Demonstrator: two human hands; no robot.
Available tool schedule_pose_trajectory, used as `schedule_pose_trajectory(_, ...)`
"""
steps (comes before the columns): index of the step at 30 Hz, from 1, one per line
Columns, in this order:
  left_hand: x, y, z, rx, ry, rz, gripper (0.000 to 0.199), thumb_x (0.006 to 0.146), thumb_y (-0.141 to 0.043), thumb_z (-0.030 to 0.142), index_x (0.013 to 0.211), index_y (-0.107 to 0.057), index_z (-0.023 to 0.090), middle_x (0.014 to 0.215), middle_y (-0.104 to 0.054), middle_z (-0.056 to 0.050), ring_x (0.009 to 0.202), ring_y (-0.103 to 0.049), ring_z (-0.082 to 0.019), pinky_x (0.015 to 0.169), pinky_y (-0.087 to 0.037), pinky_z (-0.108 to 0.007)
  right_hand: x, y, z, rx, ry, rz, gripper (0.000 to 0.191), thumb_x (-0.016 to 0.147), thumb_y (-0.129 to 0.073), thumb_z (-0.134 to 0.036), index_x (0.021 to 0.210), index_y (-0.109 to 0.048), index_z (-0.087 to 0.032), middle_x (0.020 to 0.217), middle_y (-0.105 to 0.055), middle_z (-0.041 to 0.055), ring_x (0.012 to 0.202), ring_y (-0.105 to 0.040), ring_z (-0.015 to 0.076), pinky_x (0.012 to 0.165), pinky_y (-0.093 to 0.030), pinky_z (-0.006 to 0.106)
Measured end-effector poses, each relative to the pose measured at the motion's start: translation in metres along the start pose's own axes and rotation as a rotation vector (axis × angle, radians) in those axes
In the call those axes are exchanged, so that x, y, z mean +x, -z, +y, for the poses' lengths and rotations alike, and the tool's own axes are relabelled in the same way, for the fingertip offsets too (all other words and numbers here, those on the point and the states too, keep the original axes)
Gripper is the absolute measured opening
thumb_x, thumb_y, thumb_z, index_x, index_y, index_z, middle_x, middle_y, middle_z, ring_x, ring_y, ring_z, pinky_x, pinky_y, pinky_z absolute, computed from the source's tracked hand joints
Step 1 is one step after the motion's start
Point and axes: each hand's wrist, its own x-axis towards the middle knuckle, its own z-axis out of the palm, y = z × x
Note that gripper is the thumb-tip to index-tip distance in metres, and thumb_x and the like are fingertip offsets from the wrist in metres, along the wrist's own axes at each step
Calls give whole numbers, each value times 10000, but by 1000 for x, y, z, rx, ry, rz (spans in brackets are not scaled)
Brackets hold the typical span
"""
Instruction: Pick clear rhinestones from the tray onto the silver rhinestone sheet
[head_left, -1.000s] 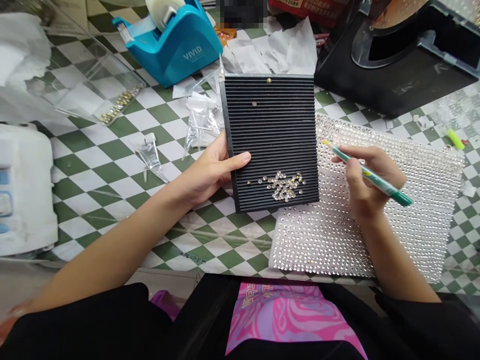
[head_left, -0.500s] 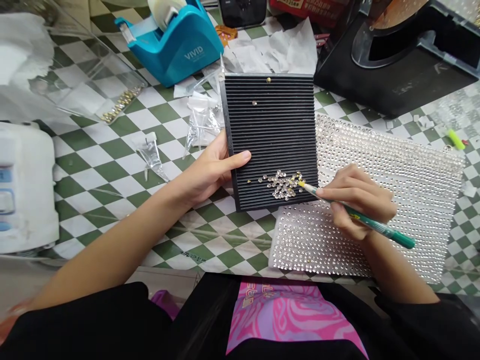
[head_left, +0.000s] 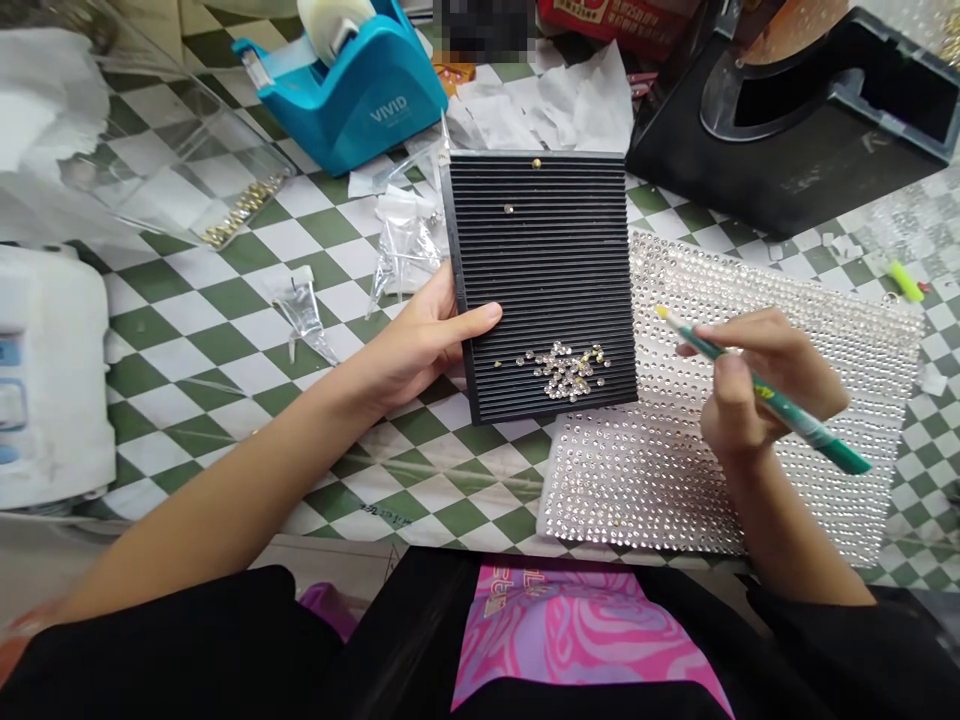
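Note:
My left hand [head_left: 424, 345] grips the lower left edge of a black ridged rhinestone tray [head_left: 544, 250], with its thumb lying across the ridges. A loose cluster of clear and gold rhinestones [head_left: 570, 370] sits low on the tray. My right hand [head_left: 765, 380] is shut on a green wax picker pencil [head_left: 772, 400], whose yellow tip [head_left: 661, 312] hovers over a rhinestone-covered sheet [head_left: 622, 480]. That sheet lies to the right of the tray, and my right hand hides part of it.
A blue VIVID tape dispenser [head_left: 345, 100] and crumpled white paper [head_left: 540, 100] lie beyond the tray. Small clear plastic bags [head_left: 405, 245] lie to its left on a green-and-white checkered tablecloth [head_left: 210, 290]. A black stand [head_left: 780, 130] occupies the far right.
My right hand has moved up and right with the pencil, taking its tip from the rhinestone cluster to above the sheet. My left hand and the tray have stayed in place.

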Motion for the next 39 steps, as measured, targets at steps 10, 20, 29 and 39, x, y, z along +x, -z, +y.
schedule_pose_trajectory(10,-1,0,0,-7,1,-7,576,850,-854,329,1355,-582,280,1476,-683,-72,1381,-621,-391,878,-652,-409,6,-8,13,-103,-200,-135,163,982,-647,-285,1059,-791,-274,889,-814,15,840,-780,236,749,-623,416)
schedule_pose_trajectory(20,-1,1,1,2,11,-14,604,840,-857,315,1363,-560,255,1474,-681,-81,1357,-635,-389,841,-662,-388,7,-8,12,-48,-189,-108,174,955,-662,-225,1050,-803,-265,873,-806,10,772,-780,204,686,-624,357)
schedule_pose_trajectory(29,0,2,0,49,4,-8,613,863,-835,374,1400,-553,288,1505,-658,-72,1410,-604,-399,844,-661,-382,8,5,-14,191,160,-353,335,856,-611,-67,1074,-778,-259,723,-740,-16,568,-618,158,532,-492,332)
schedule_pose_trajectory(39,0,1,2,23,8,3,611,827,-873,368,1356,-582,273,1461,-689,-69,1373,-629,-388,849,-665,-385,5,3,-19,178,139,-469,409,878,-606,-14,1188,-744,-242,792,-756,12,689,-659,183,641,-539,349)
